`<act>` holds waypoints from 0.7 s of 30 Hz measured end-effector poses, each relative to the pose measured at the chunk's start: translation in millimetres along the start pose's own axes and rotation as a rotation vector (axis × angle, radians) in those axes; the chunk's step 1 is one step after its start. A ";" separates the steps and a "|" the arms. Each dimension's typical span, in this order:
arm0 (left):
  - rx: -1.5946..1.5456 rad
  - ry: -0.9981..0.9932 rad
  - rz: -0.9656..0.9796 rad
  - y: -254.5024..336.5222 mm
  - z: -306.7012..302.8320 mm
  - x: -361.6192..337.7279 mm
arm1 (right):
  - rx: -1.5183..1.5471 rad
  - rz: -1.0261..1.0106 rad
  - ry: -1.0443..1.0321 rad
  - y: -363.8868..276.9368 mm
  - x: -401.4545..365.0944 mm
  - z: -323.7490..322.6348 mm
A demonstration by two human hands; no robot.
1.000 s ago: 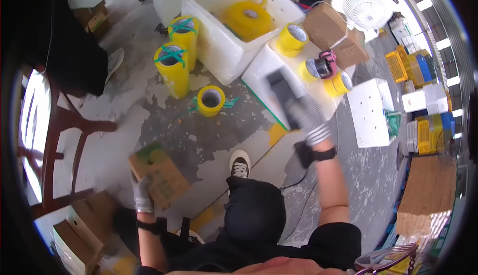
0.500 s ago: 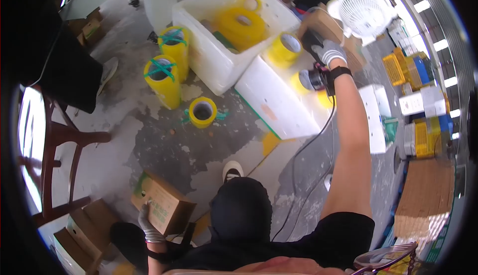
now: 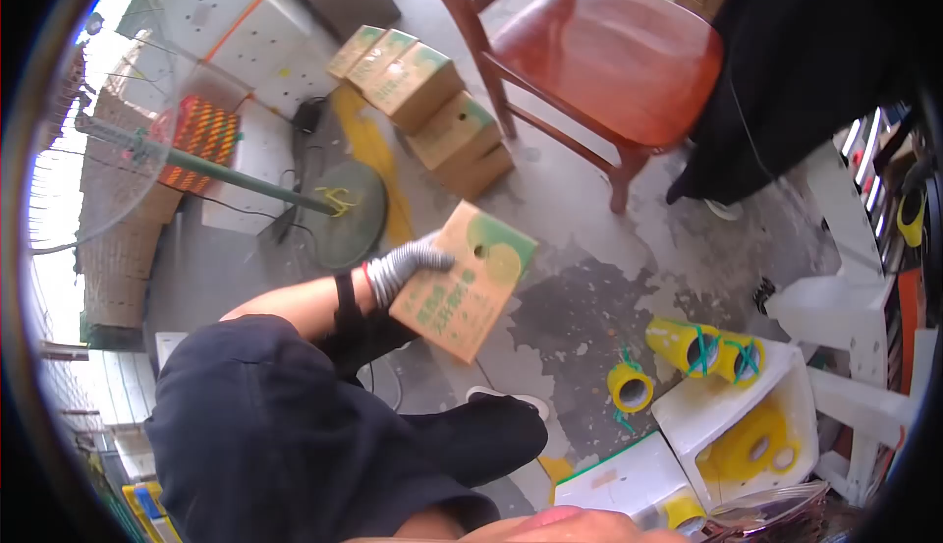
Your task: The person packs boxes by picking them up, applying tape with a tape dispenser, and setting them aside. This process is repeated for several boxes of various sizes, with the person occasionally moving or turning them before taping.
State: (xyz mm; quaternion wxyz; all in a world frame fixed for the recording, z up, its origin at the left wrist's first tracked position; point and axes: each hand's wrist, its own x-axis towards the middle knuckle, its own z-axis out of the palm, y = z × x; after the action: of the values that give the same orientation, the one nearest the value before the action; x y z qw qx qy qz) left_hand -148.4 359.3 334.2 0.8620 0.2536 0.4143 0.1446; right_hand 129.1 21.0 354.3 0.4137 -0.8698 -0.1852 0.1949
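My left hand [image 3: 405,264], in a grey striped glove, grips a small brown cardboard box [image 3: 462,297] with green printing by its left edge. The box is held up above the floor, its printed face tilted toward me, a dark hole near its green end. Several similar cardboard boxes [image 3: 422,81] stand beyond it on the floor beside the chair. My right hand is out of view.
A red-brown wooden chair [image 3: 614,57] stands ahead. At left is a green stand [image 3: 344,219] with a round base. Yellow tape rolls [image 3: 629,388] and a white foam box [image 3: 688,410] are at lower right. White boxes [image 3: 211,22] sit at far left.
The view has swung left. My left hand has lifted the cardboard box up in front of me. My right hand, earlier at a tape dispenser on the white foam box, has left the view.
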 end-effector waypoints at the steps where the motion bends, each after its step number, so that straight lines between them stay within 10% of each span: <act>1: 0.071 0.007 0.054 27.3 -16.0 -3.6 | 0.154 -0.002 -0.133 -33.5 -12.1 33.7; 5: 0.259 0.070 0.123 142.3 -54.9 -1.6 | 0.524 0.019 -0.541 -89.7 -64.9 186.7; 10: 0.548 0.061 0.184 228.6 -162.5 88.7 | 0.154 0.245 -0.829 -43.2 -139.3 284.0; 13: 1.620 0.499 0.277 237.3 -203.8 129.8 | 0.103 0.295 -0.874 -42.3 -148.8 273.7; 17: 1.700 0.999 0.772 153.2 -153.8 78.3 | 0.043 0.298 -0.815 -56.1 -158.4 230.5; 19: 1.601 1.086 0.617 87.5 -106.8 38.6 | -0.002 0.251 -0.851 -76.8 -157.5 201.1; 21: 1.419 0.763 0.107 56.7 -40.7 -4.1 | -0.039 0.185 -0.952 -87.3 -159.4 175.5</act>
State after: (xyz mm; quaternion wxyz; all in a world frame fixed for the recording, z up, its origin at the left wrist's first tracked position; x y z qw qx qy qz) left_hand -185.2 417.4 346.9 0.2865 0.6932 0.6604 -0.0353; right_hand -107.7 109.0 350.9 0.2477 -0.7045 -0.2791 0.6037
